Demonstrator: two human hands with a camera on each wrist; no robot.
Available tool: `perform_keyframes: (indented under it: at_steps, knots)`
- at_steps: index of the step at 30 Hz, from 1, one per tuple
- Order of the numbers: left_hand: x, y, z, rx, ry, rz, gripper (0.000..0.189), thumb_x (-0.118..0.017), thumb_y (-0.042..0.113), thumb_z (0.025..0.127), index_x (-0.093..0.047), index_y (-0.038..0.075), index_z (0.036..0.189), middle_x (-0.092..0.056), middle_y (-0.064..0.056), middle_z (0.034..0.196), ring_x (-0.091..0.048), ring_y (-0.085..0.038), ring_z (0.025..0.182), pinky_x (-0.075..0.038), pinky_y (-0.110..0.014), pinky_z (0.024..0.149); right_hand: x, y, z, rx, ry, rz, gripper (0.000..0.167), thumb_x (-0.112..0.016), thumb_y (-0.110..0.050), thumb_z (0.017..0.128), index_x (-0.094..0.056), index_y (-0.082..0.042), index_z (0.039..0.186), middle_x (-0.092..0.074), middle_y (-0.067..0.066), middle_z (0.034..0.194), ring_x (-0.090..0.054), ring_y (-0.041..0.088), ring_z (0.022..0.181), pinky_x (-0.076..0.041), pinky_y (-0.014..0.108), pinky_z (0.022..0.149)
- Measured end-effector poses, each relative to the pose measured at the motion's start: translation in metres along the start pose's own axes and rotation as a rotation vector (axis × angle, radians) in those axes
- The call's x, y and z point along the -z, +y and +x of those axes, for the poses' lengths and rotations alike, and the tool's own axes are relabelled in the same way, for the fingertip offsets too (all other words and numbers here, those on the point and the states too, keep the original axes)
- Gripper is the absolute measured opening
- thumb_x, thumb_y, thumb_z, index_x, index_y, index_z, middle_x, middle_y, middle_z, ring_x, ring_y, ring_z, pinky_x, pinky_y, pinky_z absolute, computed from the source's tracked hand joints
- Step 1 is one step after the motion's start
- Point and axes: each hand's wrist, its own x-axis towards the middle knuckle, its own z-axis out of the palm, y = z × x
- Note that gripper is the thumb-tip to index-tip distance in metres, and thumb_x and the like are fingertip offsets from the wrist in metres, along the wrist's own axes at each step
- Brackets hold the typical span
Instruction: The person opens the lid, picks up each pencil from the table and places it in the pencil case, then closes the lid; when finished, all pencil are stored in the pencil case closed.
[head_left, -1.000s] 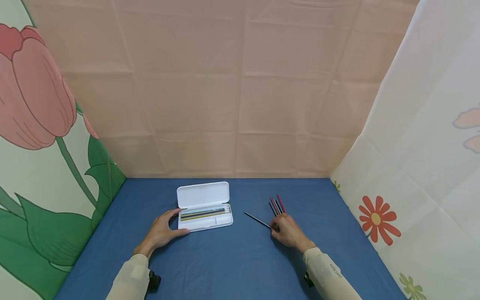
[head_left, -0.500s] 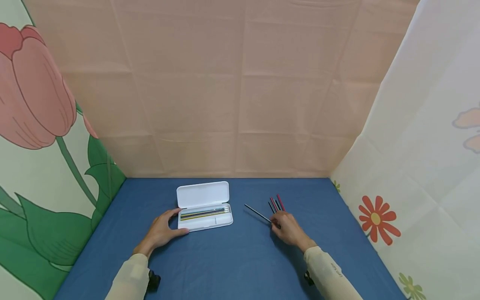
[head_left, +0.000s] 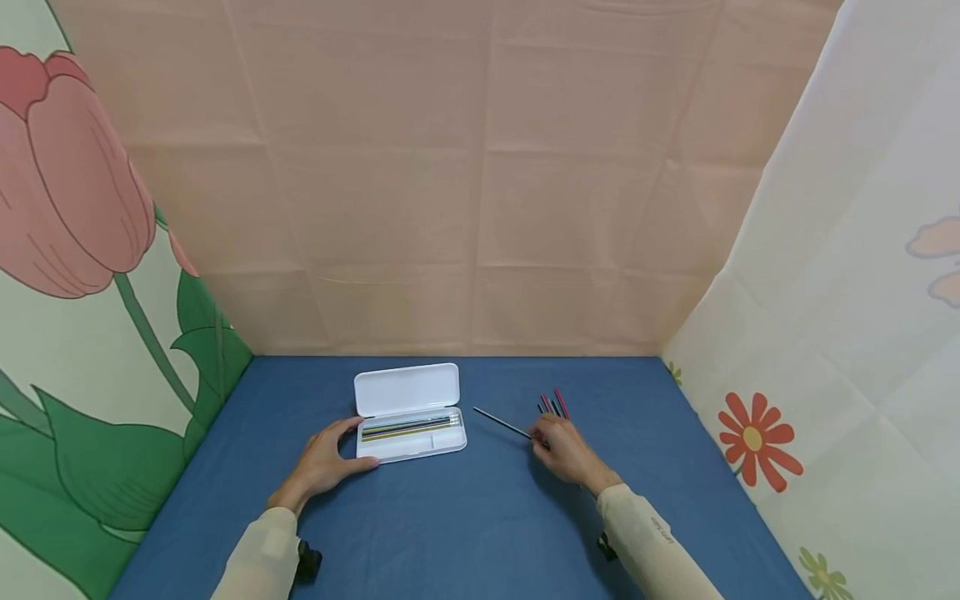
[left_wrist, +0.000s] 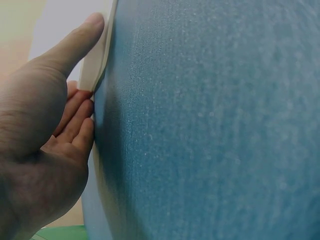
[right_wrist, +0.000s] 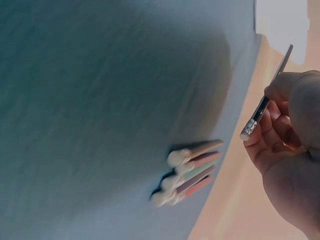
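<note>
A white pencil case (head_left: 386,454) lies open on the blue cloth, its lid (head_left: 407,389) folded back. Several pencils (head_left: 408,429) lie lengthwise inside it. My left hand (head_left: 322,462) holds the case by its left end; in the left wrist view the thumb lies along the case's edge (left_wrist: 92,67), with fingertips at its corner. My right hand (head_left: 564,450) pinches a dark pencil (head_left: 498,422) between thumb and fingers. Its tip points left toward the case, and its white eraser end shows in the right wrist view (right_wrist: 245,136).
Several more pencils (head_left: 555,406), some red, lie side by side on the cloth just beyond my right hand. Their pale eraser ends (right_wrist: 176,158) face the right wrist camera. A beige backdrop (head_left: 480,183) rises behind the table, with flowered cloths at both sides.
My right hand has drawn left with the pencil, whose tip is nearer the case and away from the other pencils. The left hand and case have not moved.
</note>
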Motion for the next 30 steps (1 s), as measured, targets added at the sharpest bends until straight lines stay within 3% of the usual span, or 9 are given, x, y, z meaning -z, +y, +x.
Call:
perform_keyframes:
  at_steps: [8,17,30]
  knots:
    - [0.000,0.000,0.001,0.013,-0.001,0.001,0.109,-0.097,0.058,0.086,-0.048,0.010,0.170,-0.042,-0.029,0.178,-0.035,-0.058,0.166,-0.033,-0.080,0.132,-0.007,-0.015,0.022,0.041,-0.038,0.035,0.013,-0.073,0.002,0.105,-0.080,0.000,0.116,-0.075,0.010,0.106,-0.075,0.024,0.098,-0.067,0.039,0.085]
    - [-0.001,0.000,0.003,0.006,0.001,0.009,0.108,-0.097,0.057,0.086,-0.049,0.010,0.170,-0.043,-0.028,0.178,-0.036,-0.057,0.166,-0.033,-0.080,0.132,-0.023,-0.031,0.053,0.109,-0.056,0.022,0.012,-0.076,0.000,0.103,-0.082,-0.001,0.114,-0.074,0.009,0.102,-0.071,0.020,0.094,-0.065,0.038,0.084]
    - [-0.001,0.000,0.002,0.005,0.003,-0.003,0.105,-0.098,0.053,0.086,-0.050,0.009,0.169,-0.044,-0.028,0.177,-0.037,-0.056,0.166,-0.032,-0.079,0.133,-0.043,-0.053,0.089,0.125,-0.123,0.023,0.013,-0.074,-0.001,0.105,-0.081,-0.003,0.116,-0.074,0.007,0.108,-0.070,0.019,0.098,-0.064,0.037,0.088]
